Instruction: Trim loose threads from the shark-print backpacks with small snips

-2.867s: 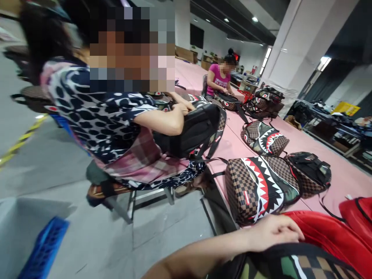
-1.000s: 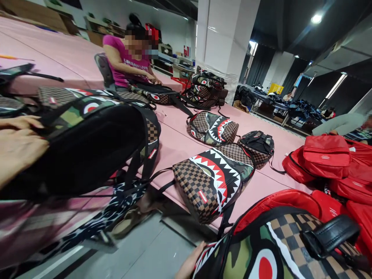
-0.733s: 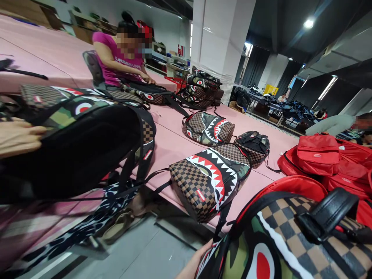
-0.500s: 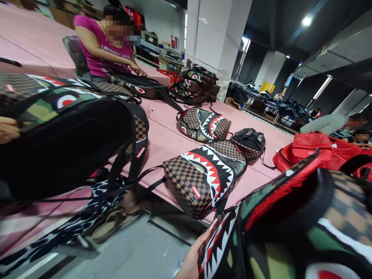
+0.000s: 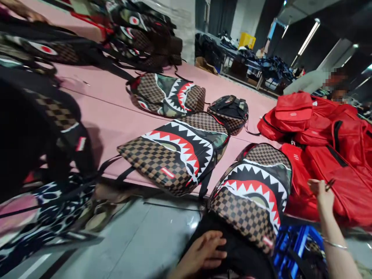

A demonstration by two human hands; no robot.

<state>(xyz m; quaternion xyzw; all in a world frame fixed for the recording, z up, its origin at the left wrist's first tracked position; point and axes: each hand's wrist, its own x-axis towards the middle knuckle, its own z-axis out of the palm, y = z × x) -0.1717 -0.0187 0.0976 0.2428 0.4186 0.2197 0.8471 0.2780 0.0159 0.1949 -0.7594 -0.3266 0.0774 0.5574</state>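
A checkered backpack with a shark-mouth print lies tilted at the table's front edge, its near end over black fabric that looks like my lap. Just short of that backpack is my left hand, fingers apart and holding nothing, above the black fabric. My right hand is raised at the right, in front of the red bags. Its fingers are closed on a small dark pointed tool, whose exact kind is too small to make out. Left of my backpack lies a similar shark-print backpack.
The pink table bears another shark-print backpack, a small black-topped bag and stacked bags. Red bags pile up at right. A blue plastic crate stands below. A co-worker's hand shows top left.
The backpack close to me was upright and gaping; now it lies down with its printed front up. My left hand has come off its side. My right hand has entered view, which has swung right.
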